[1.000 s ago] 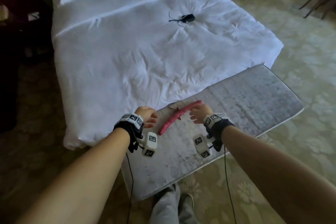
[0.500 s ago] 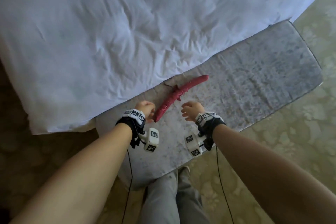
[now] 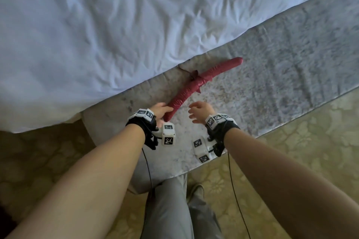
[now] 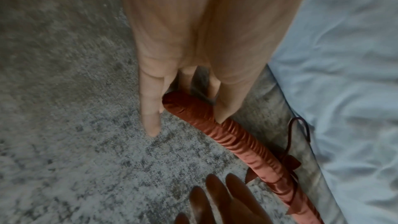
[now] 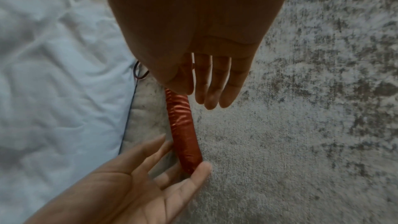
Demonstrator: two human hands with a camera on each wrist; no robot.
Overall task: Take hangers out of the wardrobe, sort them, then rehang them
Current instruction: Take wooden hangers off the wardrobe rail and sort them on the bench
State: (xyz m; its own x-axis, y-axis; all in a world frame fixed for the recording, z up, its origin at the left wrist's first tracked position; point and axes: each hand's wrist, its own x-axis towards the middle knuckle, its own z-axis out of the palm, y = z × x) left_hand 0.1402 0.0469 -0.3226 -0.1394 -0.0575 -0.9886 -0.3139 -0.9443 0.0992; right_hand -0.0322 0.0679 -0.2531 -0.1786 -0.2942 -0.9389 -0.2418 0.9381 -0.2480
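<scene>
A red padded satin hanger (image 3: 196,83) lies flat on the grey bench (image 3: 272,64), and its dark wire hook (image 3: 184,69) points toward the bed. My left hand (image 3: 162,110) is at the hanger's near end. The thumb (image 4: 150,117) runs straight along one side and the fingers lie along the other, touching the padding (image 4: 237,139). My right hand (image 3: 196,111) hovers just right of the hanger with its fingers (image 5: 213,91) spread and holds nothing. The wardrobe is not in view.
The white duvet (image 3: 116,25) of the bed hangs over the bench's far edge, close to the hook. Patterned carpet (image 3: 310,141) surrounds the bench. My legs (image 3: 169,209) stand against its near edge. Wrist cables hang below both arms.
My head has tipped down and closer to the bench. The right hand came off the hanger and opened beside it. The left hand straightened onto the hanger's near end.
</scene>
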